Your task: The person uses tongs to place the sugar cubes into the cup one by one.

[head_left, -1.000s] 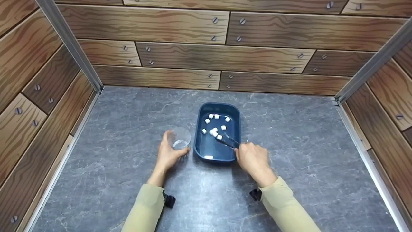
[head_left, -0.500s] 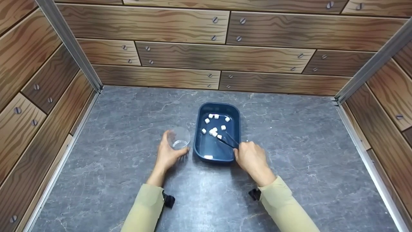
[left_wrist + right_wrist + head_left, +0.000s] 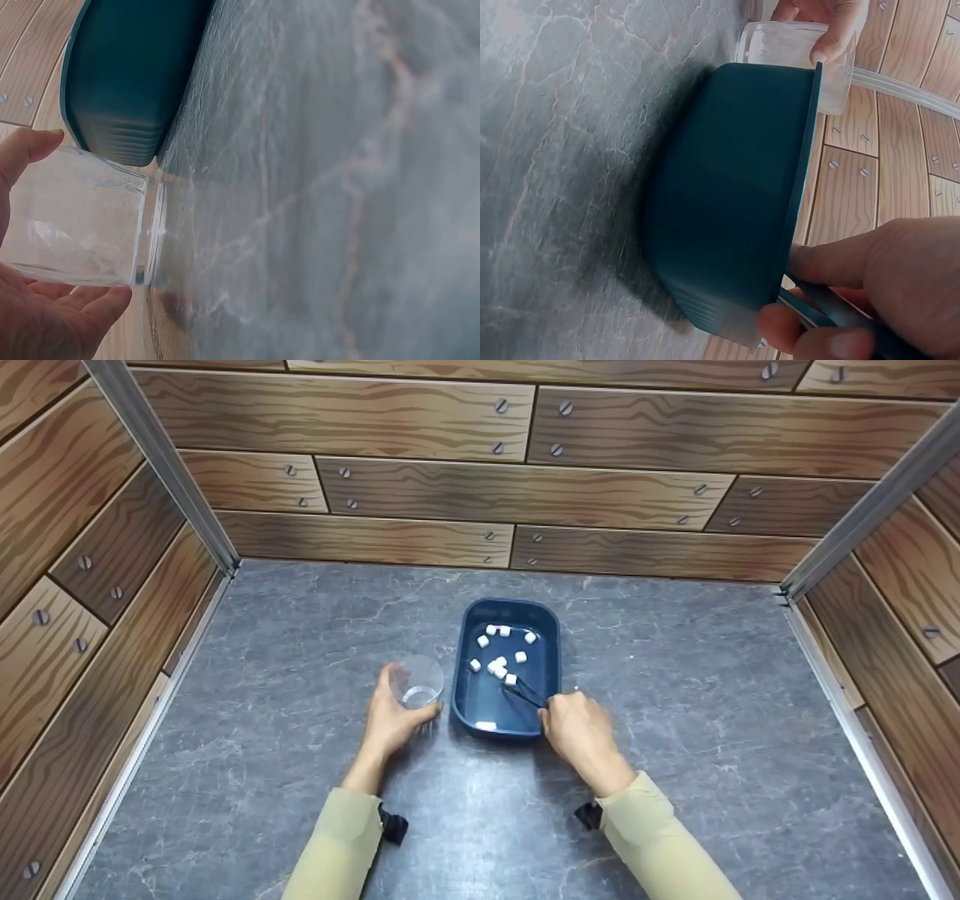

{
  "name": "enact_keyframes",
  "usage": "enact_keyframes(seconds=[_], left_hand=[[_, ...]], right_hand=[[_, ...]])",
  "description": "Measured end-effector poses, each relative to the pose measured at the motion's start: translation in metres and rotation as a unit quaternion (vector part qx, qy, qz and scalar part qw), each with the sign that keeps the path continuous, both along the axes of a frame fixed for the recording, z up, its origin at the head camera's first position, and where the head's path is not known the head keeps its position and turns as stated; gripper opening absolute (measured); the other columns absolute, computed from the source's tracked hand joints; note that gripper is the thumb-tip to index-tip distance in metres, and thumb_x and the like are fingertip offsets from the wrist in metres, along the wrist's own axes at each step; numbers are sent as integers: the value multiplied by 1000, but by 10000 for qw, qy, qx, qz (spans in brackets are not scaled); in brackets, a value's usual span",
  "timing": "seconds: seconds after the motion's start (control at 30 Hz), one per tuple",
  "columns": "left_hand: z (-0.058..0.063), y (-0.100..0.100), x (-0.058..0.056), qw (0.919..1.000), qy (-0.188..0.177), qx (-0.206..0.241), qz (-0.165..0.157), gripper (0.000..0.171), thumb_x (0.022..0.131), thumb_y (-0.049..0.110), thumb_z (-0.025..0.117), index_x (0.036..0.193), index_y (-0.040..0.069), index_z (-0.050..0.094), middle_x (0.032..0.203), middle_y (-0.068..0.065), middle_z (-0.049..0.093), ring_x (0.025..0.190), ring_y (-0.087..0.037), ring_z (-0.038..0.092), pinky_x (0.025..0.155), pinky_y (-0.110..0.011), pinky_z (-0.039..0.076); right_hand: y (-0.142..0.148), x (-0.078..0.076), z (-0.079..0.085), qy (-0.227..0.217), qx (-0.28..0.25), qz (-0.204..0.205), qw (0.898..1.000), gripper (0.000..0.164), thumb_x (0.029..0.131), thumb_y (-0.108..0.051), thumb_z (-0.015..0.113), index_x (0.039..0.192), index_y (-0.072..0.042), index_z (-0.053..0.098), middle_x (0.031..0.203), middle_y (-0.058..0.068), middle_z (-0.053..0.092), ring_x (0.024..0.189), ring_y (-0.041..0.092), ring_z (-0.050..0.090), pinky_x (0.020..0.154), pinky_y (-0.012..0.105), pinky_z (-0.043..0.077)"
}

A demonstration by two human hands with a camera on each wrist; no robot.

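My left hand (image 3: 390,712) curls round a clear cup (image 3: 418,682), thumb on one side and fingers on the other; the cup stands upright on the grey surface. To its right is a dark blue tray (image 3: 491,712) with several small white cubes (image 3: 499,666) scattered inside. My right hand (image 3: 581,731) pinches black tongs (image 3: 531,695) over the tray's near right rim. The tong tips are at the nearest white cube (image 3: 511,679); whether they grip it I cannot tell. In the right wrist view, the tray wall hides the tong tips and the cubes.
The grey marbled surface (image 3: 300,660) spreads round the tray. Wood-patterned panels (image 3: 420,487) stand at the back and both sides, with metal posts (image 3: 165,465) at the corners. A gap separates the cup and the tray's left wall.
My right hand has moved slightly left and toward me. The tong arms have come closer together, with their tips now at the nearest cube. The left hand and cup stay put.
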State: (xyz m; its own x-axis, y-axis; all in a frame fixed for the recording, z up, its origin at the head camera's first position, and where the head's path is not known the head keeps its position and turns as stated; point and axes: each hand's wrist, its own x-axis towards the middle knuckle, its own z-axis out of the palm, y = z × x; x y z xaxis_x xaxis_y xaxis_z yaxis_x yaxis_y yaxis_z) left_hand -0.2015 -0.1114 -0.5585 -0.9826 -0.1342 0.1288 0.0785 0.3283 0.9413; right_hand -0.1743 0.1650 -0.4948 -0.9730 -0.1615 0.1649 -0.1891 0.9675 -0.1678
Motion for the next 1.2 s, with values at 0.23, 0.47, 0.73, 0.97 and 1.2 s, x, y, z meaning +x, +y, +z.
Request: enact_keyframes(seconds=[0.23,0.47,0.73,0.97,1.2], left_hand=[[-1,0,-1,10000,44,61,-44,83,61,8,89,131,-1,45,126,-23,58,118,-35,54,103,-43,41],[-1,0,0,10000,-27,-80,41,87,61,11,89,134,-1,43,126,-20,59,117,-34,54,103,-43,41],[-2,-1,0,9997,-59,-211,109,91,60,13,90,137,-2,43,126,-20,59,116,-34,55,103,-42,41],[-3,-1,-1,9997,-83,-215,81,90,61,13,89,137,-2,42,126,-20,59,116,-34,55,103,-42,41],[-2,-1,0,9996,-117,-243,72,92,61,15,89,138,-2,41,128,-19,58,118,-34,53,103,-42,40]], right_hand=[[0,0,-2,24,10,23,10000,24,86,-18,71,69,-2,67,66,19,64,57,40,62,46,52,48],[0,0,-2,-31,50,3,10000,25,87,-19,70,69,-2,67,66,18,65,57,39,62,46,52,48],[1,-1,-1,-130,62,1,9999,24,87,-18,70,70,-2,67,65,17,64,56,38,61,46,51,48],[0,-1,-2,-178,104,-5,9998,23,88,-18,70,71,-2,68,66,17,64,56,38,61,45,51,48],[1,-2,-1,-133,87,25,9999,23,87,-19,72,72,-1,69,66,18,64,56,39,61,45,52,48]])
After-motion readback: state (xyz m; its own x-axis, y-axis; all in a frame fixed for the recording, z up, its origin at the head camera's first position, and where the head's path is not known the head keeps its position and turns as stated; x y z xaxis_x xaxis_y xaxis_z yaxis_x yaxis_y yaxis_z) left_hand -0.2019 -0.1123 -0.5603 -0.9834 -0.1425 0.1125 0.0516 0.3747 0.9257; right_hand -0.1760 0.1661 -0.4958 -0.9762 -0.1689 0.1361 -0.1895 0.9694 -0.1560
